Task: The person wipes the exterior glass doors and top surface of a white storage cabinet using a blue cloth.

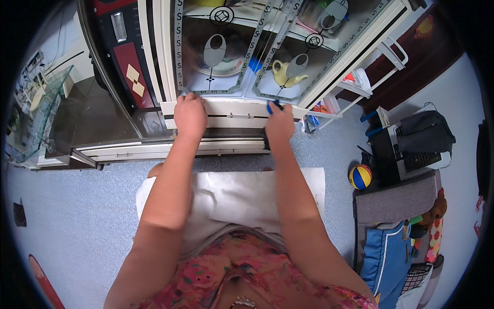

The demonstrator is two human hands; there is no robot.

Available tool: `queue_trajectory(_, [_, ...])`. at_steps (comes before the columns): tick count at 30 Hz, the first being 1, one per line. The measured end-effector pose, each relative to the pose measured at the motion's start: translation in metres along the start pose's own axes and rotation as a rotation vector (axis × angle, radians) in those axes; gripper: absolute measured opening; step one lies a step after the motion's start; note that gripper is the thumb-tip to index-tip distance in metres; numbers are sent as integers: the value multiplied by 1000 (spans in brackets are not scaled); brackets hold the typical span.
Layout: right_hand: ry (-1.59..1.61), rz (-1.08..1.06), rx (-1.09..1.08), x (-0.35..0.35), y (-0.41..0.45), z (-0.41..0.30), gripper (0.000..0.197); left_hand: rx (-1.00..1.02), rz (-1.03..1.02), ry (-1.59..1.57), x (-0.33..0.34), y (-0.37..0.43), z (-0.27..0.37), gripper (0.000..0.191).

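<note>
A white display cabinet with two patterned glass doors stands before me. My left hand (pixel 190 116) rests at the lower left corner of the left glass door (pixel 189 50), over the top edge of the white drawer front (pixel 220 108). Its fingertips are partly hidden, and I cannot tell whether they grip anything. My right hand (pixel 281 123) holds a small blue-and-black object (pixel 274 106) against the ledge under the right glass door (pixel 308 58); most of it is covered by my fingers. Behind the glass are a yellow teapot (pixel 285 75) and a stack of plates (pixel 224 68).
A white cloth (pixel 231 193) lies over my lap. To the right stand a white rack (pixel 362 90), a ball (pixel 360 177) and a grey sofa (pixel 393 197). On the left is a dark low cabinet top (pixel 96 116) with a glass shelf (pixel 48 112).
</note>
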State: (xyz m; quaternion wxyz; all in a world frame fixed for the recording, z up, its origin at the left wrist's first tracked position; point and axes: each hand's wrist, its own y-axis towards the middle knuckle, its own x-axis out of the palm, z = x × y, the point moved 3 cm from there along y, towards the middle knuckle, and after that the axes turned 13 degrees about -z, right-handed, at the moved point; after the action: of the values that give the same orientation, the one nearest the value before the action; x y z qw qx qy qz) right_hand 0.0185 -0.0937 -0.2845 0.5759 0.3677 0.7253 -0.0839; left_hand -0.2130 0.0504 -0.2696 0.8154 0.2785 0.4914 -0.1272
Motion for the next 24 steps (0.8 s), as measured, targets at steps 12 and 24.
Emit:
queue_trajectory(12, [200,-181,-324,39,-22,-147,30,62,101,-54,5,-1,-10,18])
queue_trajectory(24, [144,-41,-24,-5,3,21,32,17,38,30,1,-1,0,19])
